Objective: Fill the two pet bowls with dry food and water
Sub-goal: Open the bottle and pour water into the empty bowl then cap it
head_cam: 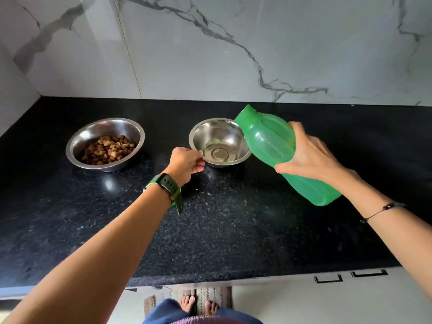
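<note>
Right bowl (221, 142): steel, on the counter (233, 218) between the hands, holding shallow water.
Left hand (187, 163): pinched its near rim.
Right hand (308, 155): gripped tilted green bottle (275, 148), mouth over the bowl's rim.
Left bowl (105, 143): beyond left hand, held dry food (108, 149).

2 steel bowls (105, 144) (220, 142), 1 green bottle (284, 154), 2 hands (187, 163) (308, 153), 1 watch (167, 183), 1 bracelet (383, 210).

Both pet bowls, one with kibble (105, 144) and one beside it (220, 141), are shiny polished steel. The bottle (275, 148) is translucent green plastic. The worktop (210, 225) is glossy speckled black stone; the wall (210, 47) is veined glossy marble.
</note>
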Demonstrator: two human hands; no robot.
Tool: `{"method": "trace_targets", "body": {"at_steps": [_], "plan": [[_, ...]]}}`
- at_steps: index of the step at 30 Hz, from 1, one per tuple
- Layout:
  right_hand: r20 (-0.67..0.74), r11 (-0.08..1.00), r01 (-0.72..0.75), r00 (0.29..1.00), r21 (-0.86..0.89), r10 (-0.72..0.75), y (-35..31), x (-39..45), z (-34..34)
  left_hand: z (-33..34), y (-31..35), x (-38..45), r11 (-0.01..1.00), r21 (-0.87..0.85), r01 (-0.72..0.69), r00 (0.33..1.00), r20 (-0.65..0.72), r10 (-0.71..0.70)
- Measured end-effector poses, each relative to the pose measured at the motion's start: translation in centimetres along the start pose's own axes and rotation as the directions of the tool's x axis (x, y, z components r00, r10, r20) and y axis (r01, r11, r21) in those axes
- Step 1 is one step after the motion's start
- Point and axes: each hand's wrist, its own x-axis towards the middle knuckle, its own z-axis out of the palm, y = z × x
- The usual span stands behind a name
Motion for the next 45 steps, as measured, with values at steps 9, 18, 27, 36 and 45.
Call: {"method": "trace_targets", "body": {"at_steps": [9, 18, 27, 36, 45], "plan": [[0.058, 0.983, -0.002, 0.998, -0.185, 0.013, 0.0, 0.2, -0.3, -0.4, 0.0, 0.5, 0.998, -0.055, -0.018, 1.000, -0.005, 0.018], [0.068, 0.946, -0.027, 0.996, -0.324, 0.052, -1.0, -0.2, -0.5, -0.8, -0.3, 1.3, 0.999, -0.045, -0.024, 0.999, 0.039, 0.026], [0.064, 0.926, -0.052, 0.995, -0.375, 0.081, -1.6, -1.2, -0.4, -0.9, -0.5, 1.8, 0.999, -0.046, -0.011, 0.997, 0.070, 0.014], [0.064, 0.904, -0.060, 0.993, -0.423, 0.095, -1.7, -1.5, -0.9, -1.0, -0.5, 1.9, 0.999, -0.045, 0.001, 0.997, 0.083, 0.003], [0.066, 0.904, -0.071, 0.992, -0.421, 0.108, -1.4, -1.9, -1.1, -1.0, -0.5, 2.1, 0.999, -0.036, 0.000, 0.997, 0.079, 0.003]]}}
